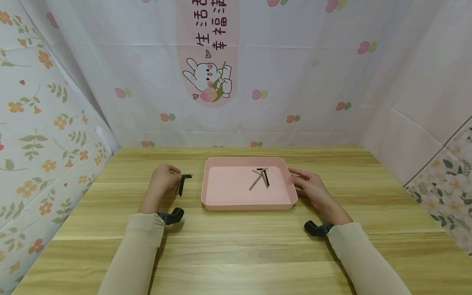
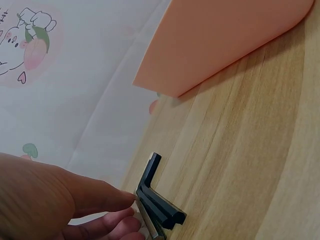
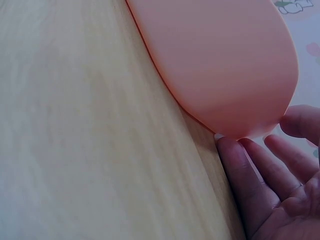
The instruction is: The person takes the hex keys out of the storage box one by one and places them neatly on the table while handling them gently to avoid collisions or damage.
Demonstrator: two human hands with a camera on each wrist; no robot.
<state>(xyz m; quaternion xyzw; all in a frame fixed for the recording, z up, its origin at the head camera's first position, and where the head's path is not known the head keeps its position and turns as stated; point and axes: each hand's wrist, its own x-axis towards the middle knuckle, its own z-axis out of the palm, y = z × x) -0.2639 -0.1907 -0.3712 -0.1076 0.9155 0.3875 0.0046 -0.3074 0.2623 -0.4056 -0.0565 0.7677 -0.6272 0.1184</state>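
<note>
Thumb and fingertips of my left hand pinch a bundle of L-shaped hex keys to the left of the pink tray. In the left wrist view, black hex keys nest together beside a paler one, their lower ends close over the wood. Loose in the right part of the tray lie several more hex keys, some tan and some black, crossing one another. My right hand rests its extended fingers against the tray's right end; the right wrist view shows fingertips at the rounded wall.
The tray stands toward the back of a wooden table. Behind the table hangs a white printed curtain, with floral cloth along the left side. Each wrist wears a black camera mount.
</note>
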